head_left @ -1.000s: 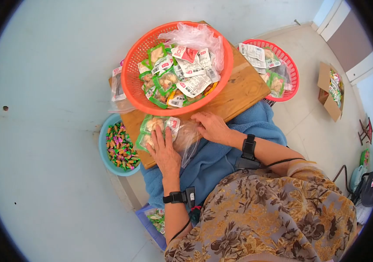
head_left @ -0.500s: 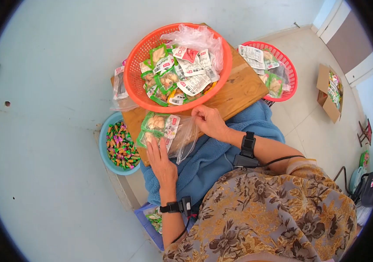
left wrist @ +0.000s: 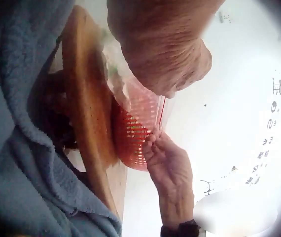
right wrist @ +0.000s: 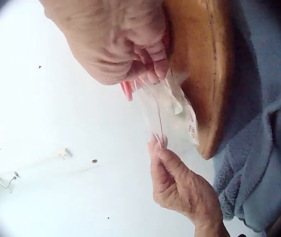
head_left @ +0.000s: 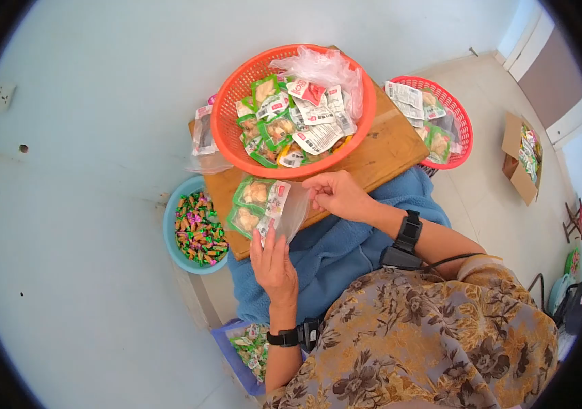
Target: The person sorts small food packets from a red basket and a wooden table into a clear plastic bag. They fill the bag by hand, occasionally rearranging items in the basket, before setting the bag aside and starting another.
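Note:
A clear zip bag (head_left: pixel 293 211) holds green-edged snack packets (head_left: pixel 255 193) with pale pieces inside, over the front of the wooden table. My right hand (head_left: pixel 342 195) pinches the far corner of its mouth between curled fingers and thumb. At the near end of the mouth, my left hand (head_left: pixel 274 267) pinches the edge between thumb and fingers, as the right wrist view shows. Between both hands the red zip line (right wrist: pixel 159 116) runs taut. In the left wrist view, the back of the left hand (left wrist: pixel 162 44) hides its own fingertips.
An orange basket (head_left: pixel 229 146) full of snack packets stands on the wooden table (head_left: pixel 400 140), just beyond the hands. A red basket (head_left: pixel 466 129) sits at the right, a blue basin (head_left: pixel 170 232) of wrapped sweets at the left. A blue cloth (head_left: pixel 345 252) covers the lap.
My left hand has slid off the packets toward me, to the near end of the bag's mouth. The right hand stays at the far corner, and the mouth is now drawn straighter.

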Demonstrator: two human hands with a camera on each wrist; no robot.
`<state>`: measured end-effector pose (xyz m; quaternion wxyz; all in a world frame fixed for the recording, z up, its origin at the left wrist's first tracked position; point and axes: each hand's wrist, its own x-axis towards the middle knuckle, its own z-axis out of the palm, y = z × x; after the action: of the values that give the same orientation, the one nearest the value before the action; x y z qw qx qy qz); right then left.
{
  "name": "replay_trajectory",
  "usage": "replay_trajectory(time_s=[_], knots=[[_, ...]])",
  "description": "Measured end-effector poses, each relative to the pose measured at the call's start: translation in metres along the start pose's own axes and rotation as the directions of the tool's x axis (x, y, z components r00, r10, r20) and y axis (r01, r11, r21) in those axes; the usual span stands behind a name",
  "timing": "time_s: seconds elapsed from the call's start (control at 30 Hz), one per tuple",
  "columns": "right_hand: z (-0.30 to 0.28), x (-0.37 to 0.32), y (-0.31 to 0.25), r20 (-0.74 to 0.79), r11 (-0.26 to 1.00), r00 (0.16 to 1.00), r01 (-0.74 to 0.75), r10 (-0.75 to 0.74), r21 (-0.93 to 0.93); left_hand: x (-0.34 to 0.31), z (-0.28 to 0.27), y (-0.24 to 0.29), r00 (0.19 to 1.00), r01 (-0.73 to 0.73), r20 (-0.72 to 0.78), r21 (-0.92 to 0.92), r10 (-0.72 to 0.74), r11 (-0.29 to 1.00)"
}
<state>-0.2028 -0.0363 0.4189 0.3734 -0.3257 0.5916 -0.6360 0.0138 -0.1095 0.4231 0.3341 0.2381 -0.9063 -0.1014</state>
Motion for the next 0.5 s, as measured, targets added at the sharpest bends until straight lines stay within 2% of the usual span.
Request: replay_trajectory(time_s=[0.03,0.07,0.1,0.2,0.27,0.33,0.37,0.4,0.43,0.47,0.5], knots=[[-0.002,-0.002,-0.004,0.005,1.000,1.000,0.005,-0.005,0.003,0.001,-0.004,-0.002,0.999,0.016,-0.033,-0.030,-0.017,0.999],[-0.004,-0.004,-0.010,0.083,0.932,0.977,0.213,-0.197,-0.294,0.000,-0.009,-0.004,0.999,0.013,-0.037,-0.023,-0.014,1.000],[-0.006,-0.004,-0.017,0.209,0.735,0.912,0.408,-0.352,-0.542,0.001,-0.013,-0.005,0.998,0.038,-0.054,-0.026,-0.039,0.999],[-0.001,-0.003,-0.024,0.267,0.668,0.858,0.510,-0.439,-0.541,0.009,-0.029,-0.013,0.996,0.038,-0.082,0.003,-0.037,0.999],[0.004,-0.001,-0.041,0.246,0.633,0.836,0.536,-0.491,-0.558,0.023,-0.047,-0.014,0.996,0.021,-0.092,0.035,-0.017,0.999],[0.008,0.005,-0.068,0.308,0.478,0.716,0.665,-0.627,-0.573,0.044,-0.073,-0.010,0.987,-0.024,-0.157,0.135,0.045,0.991],[0.011,0.006,-0.081,0.305,0.481,0.716,0.665,-0.628,-0.571,0.048,-0.081,-0.012,0.985,0.075,-0.159,0.072,-0.063,0.995],[0.014,0.007,-0.094,0.239,0.541,0.694,0.694,-0.679,-0.475,0.054,-0.092,-0.009,0.986,0.074,-0.158,0.074,-0.061,0.995],[0.016,0.006,-0.104,0.165,0.589,0.676,0.718,-0.719,-0.371,0.062,-0.104,-0.001,0.981,0.131,-0.144,-0.024,-0.133,0.991],[0.015,0.003,-0.111,0.162,0.593,0.679,0.714,-0.716,-0.372,0.068,-0.111,0.004,0.971,0.189,-0.123,-0.121,-0.203,0.975],[0.014,0.000,-0.118,0.131,0.652,0.718,0.682,-0.684,-0.331,0.071,-0.113,0.006,0.972,0.188,-0.117,-0.123,-0.203,0.974]])
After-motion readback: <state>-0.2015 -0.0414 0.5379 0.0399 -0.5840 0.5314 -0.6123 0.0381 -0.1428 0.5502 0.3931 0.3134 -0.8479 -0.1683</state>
